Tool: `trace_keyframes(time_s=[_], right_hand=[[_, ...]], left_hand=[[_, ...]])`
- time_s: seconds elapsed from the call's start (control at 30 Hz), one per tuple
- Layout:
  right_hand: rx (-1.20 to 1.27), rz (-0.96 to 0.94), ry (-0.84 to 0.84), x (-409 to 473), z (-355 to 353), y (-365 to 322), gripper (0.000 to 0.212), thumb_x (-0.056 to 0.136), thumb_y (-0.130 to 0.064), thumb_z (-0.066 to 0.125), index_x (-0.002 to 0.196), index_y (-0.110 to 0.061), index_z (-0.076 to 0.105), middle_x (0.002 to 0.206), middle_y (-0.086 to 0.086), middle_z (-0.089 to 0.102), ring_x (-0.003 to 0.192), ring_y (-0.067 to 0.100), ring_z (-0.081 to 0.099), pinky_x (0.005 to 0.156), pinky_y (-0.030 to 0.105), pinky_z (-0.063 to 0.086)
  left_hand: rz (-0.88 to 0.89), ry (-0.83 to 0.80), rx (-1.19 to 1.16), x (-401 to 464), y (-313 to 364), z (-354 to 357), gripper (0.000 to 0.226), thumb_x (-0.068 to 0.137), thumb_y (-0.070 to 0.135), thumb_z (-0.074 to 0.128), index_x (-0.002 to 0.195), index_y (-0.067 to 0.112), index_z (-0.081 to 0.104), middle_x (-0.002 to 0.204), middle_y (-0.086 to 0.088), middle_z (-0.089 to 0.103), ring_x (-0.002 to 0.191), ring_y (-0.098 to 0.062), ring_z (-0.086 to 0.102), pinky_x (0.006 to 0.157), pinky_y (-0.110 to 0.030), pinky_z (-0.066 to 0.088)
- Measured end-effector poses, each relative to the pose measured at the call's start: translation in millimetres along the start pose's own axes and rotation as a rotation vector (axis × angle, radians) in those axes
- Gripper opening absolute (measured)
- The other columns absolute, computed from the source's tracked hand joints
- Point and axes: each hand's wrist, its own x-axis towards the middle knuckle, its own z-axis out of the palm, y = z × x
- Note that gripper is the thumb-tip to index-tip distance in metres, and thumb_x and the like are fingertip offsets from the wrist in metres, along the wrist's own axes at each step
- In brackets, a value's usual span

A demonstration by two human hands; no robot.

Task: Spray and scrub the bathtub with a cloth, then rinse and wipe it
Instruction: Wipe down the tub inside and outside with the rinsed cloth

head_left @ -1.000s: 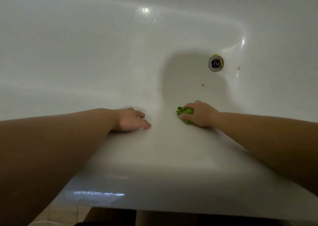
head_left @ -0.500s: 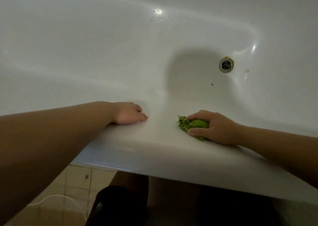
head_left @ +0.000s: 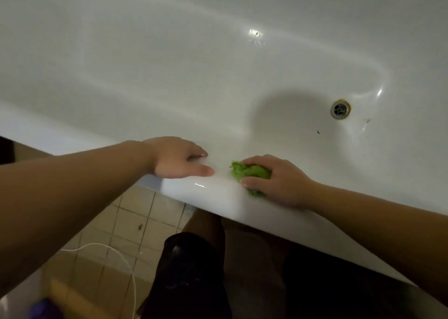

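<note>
Scrubbing the near rim of the bathtub (head_left: 218, 198) with a green cloth (head_left: 249, 173).

We had the right hand (head_left: 278, 182) pressing the bunched cloth onto the rim, fingers (head_left: 252, 181) curled round it, while the left hand (head_left: 178, 159) lay just beside it with its fingers flat and spread on the enamel, holding nothing. To do this well, we judged that firm overlapping strokes along the edge would serve, with the left hand as a brace (the glossy enamel looked slippery). The tub was white and shiny, with a small dark speck (head_left: 318, 131) near the drain (head_left: 340, 109) yet to be cleared.
</note>
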Motion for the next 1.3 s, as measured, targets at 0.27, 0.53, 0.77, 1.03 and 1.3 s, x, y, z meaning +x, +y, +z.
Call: trace_keyframes(time_s=[0.27, 0.53, 0.77, 1.03, 1.3], right_hand=[[-0.105, 0.218, -0.013, 30.4, -12.2, 63.3, 0.049, 0.094, -0.058, 0.064, 0.139, -0.039, 0.059, 0.142, -0.005, 0.06, 0.124, 0.018, 0.055, 0.1, 0.027, 0.036], [-0.143, 0.238, -0.014, 120.0, 27.1, 11.3, 0.041, 0.098, -0.052, 0.054, 0.132, -0.03, 0.059, 0.134, 0.002, 0.062, 0.11, 0.023, 0.054, 0.093, 0.033, 0.04], [-0.051, 0.197, -0.039, 68.8, 1.1, 52.3, 0.055, 0.093, -0.069, 0.056, 0.145, -0.054, 0.047, 0.139, -0.012, 0.059, 0.125, 0.017, 0.056, 0.101, 0.026, 0.038], [-0.048, 0.488, 0.05, 177.7, 24.3, 70.9, 0.081, 0.088, -0.074, 0.06, 0.15, -0.023, 0.046, 0.149, 0.009, 0.053, 0.133, 0.034, 0.052, 0.109, 0.037, 0.039], [0.037, 0.201, 0.009, 185.0, 41.7, 28.8, 0.056, 0.085, -0.066, 0.071, 0.13, -0.032, 0.067, 0.129, -0.003, 0.066, 0.118, 0.022, 0.061, 0.107, 0.037, 0.046]], left_hand=[[0.142, 0.34, 0.256, -17.2, -29.0, 20.9, 0.112, 0.071, 0.103, 0.01, 0.146, 0.032, 0.053, 0.142, 0.014, 0.059, 0.123, -0.014, 0.059, 0.099, -0.038, 0.051], [0.273, 0.691, 0.285, -21.9, -54.2, 45.3, 0.107, 0.077, 0.1, 0.02, 0.133, 0.023, 0.069, 0.126, 0.008, 0.072, 0.112, -0.02, 0.069, 0.082, -0.041, 0.058], [0.409, 0.854, 0.307, -23.1, -63.0, 49.1, 0.094, 0.087, 0.089, 0.032, 0.121, 0.013, 0.075, 0.112, 0.0, 0.077, 0.098, -0.025, 0.075, 0.073, -0.042, 0.062], [0.442, 0.852, 0.289, -21.1, -63.9, 50.0, 0.088, 0.089, 0.084, 0.039, 0.117, 0.01, 0.076, 0.102, -0.003, 0.078, 0.088, -0.029, 0.075, 0.067, -0.044, 0.061], [0.444, 0.85, 0.284, -22.0, -65.5, 50.0, 0.084, 0.09, 0.083, 0.041, 0.114, 0.011, 0.076, 0.096, -0.002, 0.077, 0.084, -0.028, 0.074, 0.066, -0.043, 0.059]])
